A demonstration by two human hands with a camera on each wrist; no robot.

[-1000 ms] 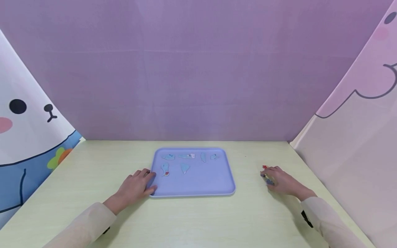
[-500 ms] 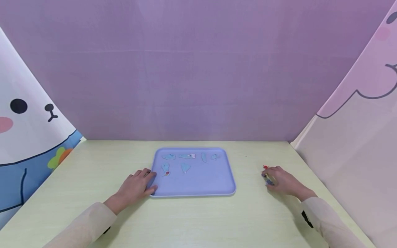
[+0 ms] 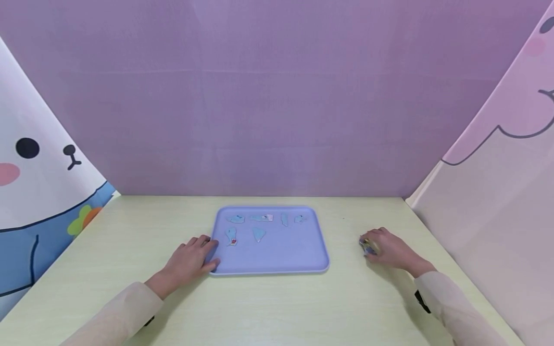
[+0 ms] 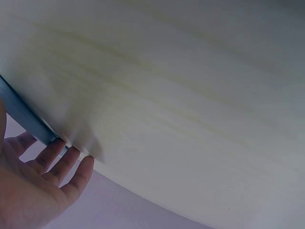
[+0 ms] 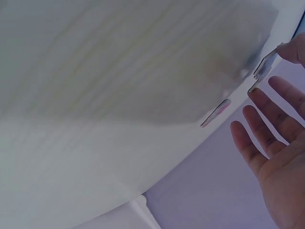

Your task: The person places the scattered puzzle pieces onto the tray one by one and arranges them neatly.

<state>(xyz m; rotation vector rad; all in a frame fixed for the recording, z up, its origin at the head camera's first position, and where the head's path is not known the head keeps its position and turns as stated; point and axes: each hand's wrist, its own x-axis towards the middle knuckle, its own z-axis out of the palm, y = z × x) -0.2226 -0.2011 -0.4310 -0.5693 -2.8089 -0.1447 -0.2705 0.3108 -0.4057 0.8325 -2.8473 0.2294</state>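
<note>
A lavender tray lies on the table in the head view, with several flat light-blue puzzle pieces in its upper part. At the tray's left edge, my left hand holds the rim, thumb at the near corner. To the right of the tray, my right hand pinches a dark-and-yellow printed puzzle piece between thumb and fingers; the fingers partly cover it. In the right wrist view another small piece edge shows by a fingertip. A reddish piece lies on the table beside that hand.
The pale wood-grain table extends around the tray. A purple backdrop stands behind it. Printed cartoon cloths hang at the left and right sides.
My right hand has shifted slightly left with the puzzle piece. The red piece seen near its fingertips earlier is hidden in the head view now. My left hand and the tray stay put.
</note>
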